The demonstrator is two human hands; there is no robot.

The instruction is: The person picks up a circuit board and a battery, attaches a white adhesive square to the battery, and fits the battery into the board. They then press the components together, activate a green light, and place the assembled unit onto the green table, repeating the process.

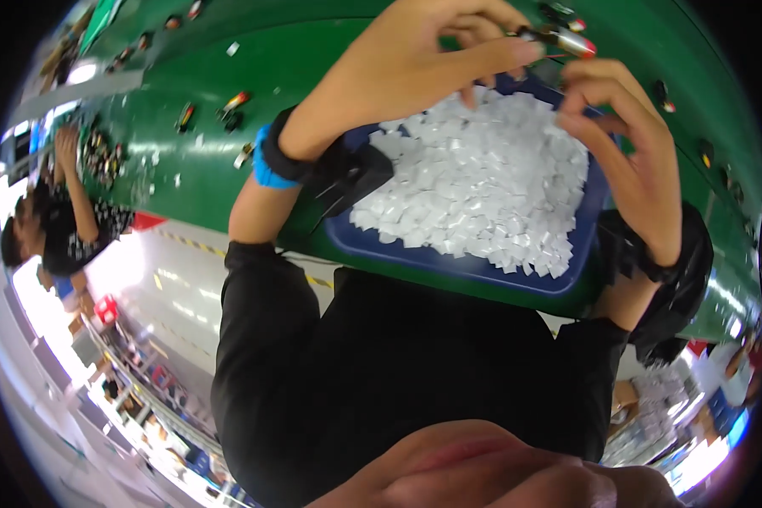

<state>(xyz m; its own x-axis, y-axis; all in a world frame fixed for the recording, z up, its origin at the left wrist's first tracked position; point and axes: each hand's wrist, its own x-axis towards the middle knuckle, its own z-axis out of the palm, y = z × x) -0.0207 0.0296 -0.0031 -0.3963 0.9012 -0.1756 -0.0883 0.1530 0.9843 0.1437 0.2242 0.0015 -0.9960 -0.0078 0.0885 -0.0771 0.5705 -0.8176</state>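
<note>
My left hand [436,63] reaches over the far side of a blue tray [449,273]. Its thumb and fingers pinch the dark end of a small silver cylinder [571,42] with a red tip. My right hand [631,131] is just right of the cylinder, above the tray's right side. Its fingers curl in toward the thumb; anything between the fingertips is too small to make out. A thin red wire shows between the two hands. Many small white square pieces [483,178] are heaped in the tray.
Several similar small cylinders [233,106] lie scattered on the green work surface [288,59]. A black object [360,178] rests by the tray's left edge, near my wrist. At far left, a co-worker [68,216] reaches toward a pile of parts [102,157].
</note>
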